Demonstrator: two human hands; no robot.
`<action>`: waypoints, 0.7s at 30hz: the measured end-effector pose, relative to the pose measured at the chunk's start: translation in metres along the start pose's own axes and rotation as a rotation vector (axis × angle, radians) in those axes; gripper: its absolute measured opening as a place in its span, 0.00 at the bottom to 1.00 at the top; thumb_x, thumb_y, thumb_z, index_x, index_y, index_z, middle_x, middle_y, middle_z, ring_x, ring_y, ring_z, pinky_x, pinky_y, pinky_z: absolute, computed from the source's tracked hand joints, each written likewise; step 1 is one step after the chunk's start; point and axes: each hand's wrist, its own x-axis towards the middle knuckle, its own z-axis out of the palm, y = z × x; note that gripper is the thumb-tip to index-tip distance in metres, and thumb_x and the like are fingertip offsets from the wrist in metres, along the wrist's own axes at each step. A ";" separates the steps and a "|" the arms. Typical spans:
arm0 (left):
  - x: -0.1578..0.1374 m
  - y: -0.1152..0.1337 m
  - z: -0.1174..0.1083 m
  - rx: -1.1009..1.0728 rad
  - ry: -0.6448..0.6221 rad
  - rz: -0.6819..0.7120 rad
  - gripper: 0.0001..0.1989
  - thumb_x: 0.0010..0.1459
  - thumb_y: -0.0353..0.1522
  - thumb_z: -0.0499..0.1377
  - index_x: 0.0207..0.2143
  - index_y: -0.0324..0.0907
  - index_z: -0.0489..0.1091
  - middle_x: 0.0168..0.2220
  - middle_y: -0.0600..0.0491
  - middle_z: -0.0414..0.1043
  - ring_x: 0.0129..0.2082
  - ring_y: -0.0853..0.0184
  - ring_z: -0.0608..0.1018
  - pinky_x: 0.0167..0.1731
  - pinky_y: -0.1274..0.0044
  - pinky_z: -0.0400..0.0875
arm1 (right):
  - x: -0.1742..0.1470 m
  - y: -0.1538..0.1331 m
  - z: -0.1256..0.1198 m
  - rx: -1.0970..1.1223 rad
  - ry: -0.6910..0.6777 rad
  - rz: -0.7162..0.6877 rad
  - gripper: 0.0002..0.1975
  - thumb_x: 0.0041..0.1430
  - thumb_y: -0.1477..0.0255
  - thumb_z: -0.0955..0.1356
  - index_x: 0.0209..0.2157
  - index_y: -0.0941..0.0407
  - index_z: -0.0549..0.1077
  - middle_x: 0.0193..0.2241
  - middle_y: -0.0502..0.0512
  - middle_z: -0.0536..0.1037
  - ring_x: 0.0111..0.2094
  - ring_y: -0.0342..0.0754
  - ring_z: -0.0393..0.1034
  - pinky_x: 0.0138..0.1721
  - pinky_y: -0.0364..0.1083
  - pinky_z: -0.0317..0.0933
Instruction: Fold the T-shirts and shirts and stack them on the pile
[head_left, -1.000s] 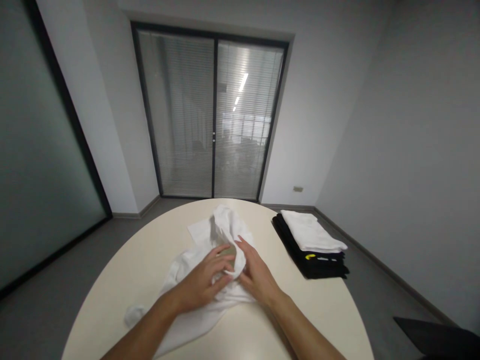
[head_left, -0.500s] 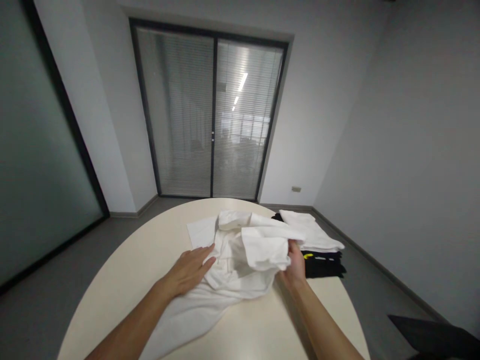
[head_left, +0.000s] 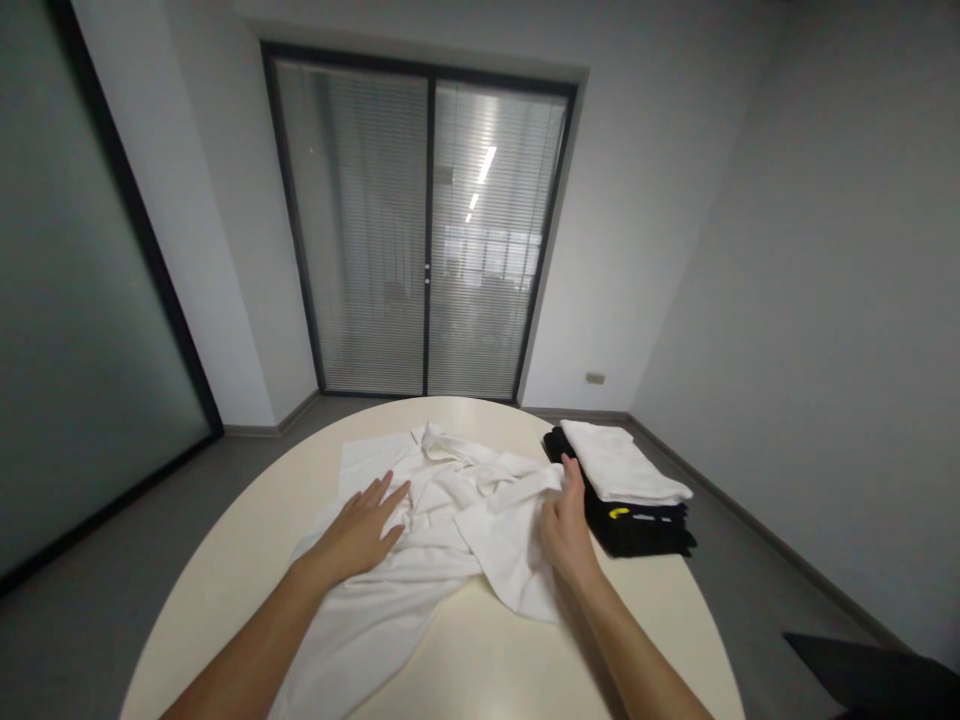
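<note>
A crumpled white T-shirt (head_left: 480, 520) lies spread over the round table, with its far edge bunched and its body trailing toward me on the left. My left hand (head_left: 364, 530) rests flat on the left part of the cloth, fingers spread. At the right edge of the shirt, my right hand (head_left: 568, 520) is closed on the fabric, thumb side toward the shirt. Part of that grip is hidden behind the hand. Just beyond my right hand sits a stack of folded black garments (head_left: 637, 530) with a folded white garment (head_left: 626, 462) on top.
The pale round table (head_left: 217, 590) curves away on both sides. A glass door (head_left: 427, 230) with blinds stands beyond it. Grey walls rise at both sides. A dark object (head_left: 870, 675), which I cannot identify, shows at the lower right.
The raised, bunched part of the shirt has come down and spread flatter across the table. My left hand moved slightly left, and my right hand slightly left and up with the right edge.
</note>
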 end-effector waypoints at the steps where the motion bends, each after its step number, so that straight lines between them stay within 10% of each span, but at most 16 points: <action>1: 0.001 0.001 0.002 -0.032 -0.031 0.018 0.31 0.65 0.40 0.49 0.69 0.47 0.52 0.72 0.46 0.40 0.70 0.52 0.49 0.65 0.61 0.49 | -0.003 -0.009 -0.002 -0.064 -0.012 -0.080 0.36 0.55 0.74 0.59 0.67 0.56 0.51 0.69 0.61 0.50 0.69 0.57 0.43 0.67 0.61 0.44; 6: -0.003 0.010 -0.005 -0.073 -0.113 -0.028 0.34 0.60 0.43 0.54 0.68 0.55 0.55 0.71 0.47 0.45 0.70 0.45 0.49 0.64 0.53 0.49 | -0.027 -0.057 0.001 -0.246 -0.315 -0.265 0.19 0.64 0.66 0.61 0.54 0.50 0.72 0.57 0.57 0.72 0.65 0.60 0.52 0.65 0.64 0.43; 11: -0.018 0.020 -0.031 -0.063 -0.223 -0.104 0.46 0.49 0.45 0.61 0.69 0.47 0.52 0.69 0.40 0.51 0.67 0.43 0.56 0.62 0.50 0.51 | -0.047 -0.063 0.020 -0.356 -0.605 -0.186 0.25 0.63 0.51 0.63 0.55 0.48 0.72 0.65 0.56 0.62 0.69 0.68 0.41 0.64 0.71 0.30; 17: -0.021 0.020 -0.052 -0.030 -0.230 -0.349 0.46 0.56 0.60 0.44 0.65 0.39 0.60 0.60 0.33 0.66 0.57 0.39 0.71 0.56 0.49 0.58 | -0.019 -0.024 0.010 -0.353 -0.674 -0.105 0.26 0.66 0.51 0.60 0.54 0.52 0.73 0.62 0.59 0.68 0.69 0.62 0.46 0.66 0.69 0.29; 21: -0.019 0.008 -0.049 0.025 -0.215 -0.429 0.40 0.60 0.57 0.41 0.45 0.35 0.79 0.46 0.31 0.77 0.49 0.40 0.77 0.49 0.54 0.65 | -0.003 -0.016 0.000 -0.442 -0.590 -0.080 0.23 0.65 0.53 0.60 0.40 0.54 0.78 0.52 0.60 0.77 0.61 0.61 0.62 0.64 0.68 0.34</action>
